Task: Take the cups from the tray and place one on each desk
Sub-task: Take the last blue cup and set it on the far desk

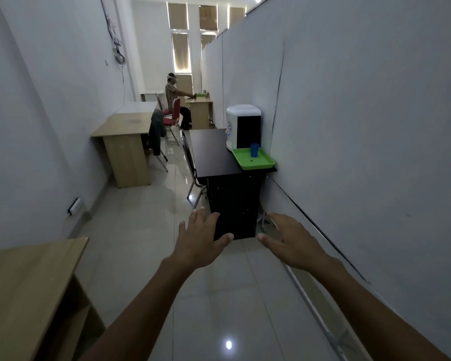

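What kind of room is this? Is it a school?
More likely a small office. Wooden desks line a narrow aisle beside white partition walls, a person sits working at a far desk, and a water dispenser stands on a black desk.

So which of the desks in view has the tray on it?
The black desk by the right partition, holding the green tray with one blue cup; the wooden desks show no tray.
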`<state>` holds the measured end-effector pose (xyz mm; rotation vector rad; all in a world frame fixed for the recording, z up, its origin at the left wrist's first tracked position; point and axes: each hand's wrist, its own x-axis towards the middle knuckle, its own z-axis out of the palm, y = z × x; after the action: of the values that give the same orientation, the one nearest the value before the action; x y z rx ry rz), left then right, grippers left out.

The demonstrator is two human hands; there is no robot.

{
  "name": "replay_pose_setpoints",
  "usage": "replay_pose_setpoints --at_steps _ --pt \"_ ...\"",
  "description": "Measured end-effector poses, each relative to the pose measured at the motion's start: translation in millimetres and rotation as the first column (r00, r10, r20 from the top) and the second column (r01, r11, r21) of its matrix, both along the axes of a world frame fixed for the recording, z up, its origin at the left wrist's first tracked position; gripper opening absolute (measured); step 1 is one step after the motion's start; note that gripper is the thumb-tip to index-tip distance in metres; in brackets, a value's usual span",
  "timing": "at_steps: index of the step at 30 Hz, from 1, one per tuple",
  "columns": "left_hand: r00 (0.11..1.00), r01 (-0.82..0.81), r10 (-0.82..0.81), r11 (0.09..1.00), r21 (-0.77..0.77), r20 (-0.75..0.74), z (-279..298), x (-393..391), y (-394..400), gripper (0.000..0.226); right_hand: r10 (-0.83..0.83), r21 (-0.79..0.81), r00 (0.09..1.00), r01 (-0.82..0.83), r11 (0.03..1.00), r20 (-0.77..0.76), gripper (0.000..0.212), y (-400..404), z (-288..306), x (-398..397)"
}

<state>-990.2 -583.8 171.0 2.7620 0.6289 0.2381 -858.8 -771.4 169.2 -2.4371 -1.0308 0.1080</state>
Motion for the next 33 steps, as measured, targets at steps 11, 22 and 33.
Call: replay_pose_setpoints --at_steps 11,22,33 --pt "0.999 0.046 -0.046 0.999 0.018 0.022 7 184 150 0.07 -0.056 -0.009 0.996 0.056 0.998 0.069 0.071 141 1 182" --pt "0.998 0.037 -0.036 0.999 0.008 -0.049 -12 406 294 0.071 -0.081 -0.035 0.997 0.081 0.996 0.005 0.073 297 -18 400" --pt "0.981 0.061 -0.067 0.997 -0.038 -0.182 -41 594 419 0.079 -0.09 -0.085 0.996 0.088 0.992 -0.021 0.072 425 -30 582"
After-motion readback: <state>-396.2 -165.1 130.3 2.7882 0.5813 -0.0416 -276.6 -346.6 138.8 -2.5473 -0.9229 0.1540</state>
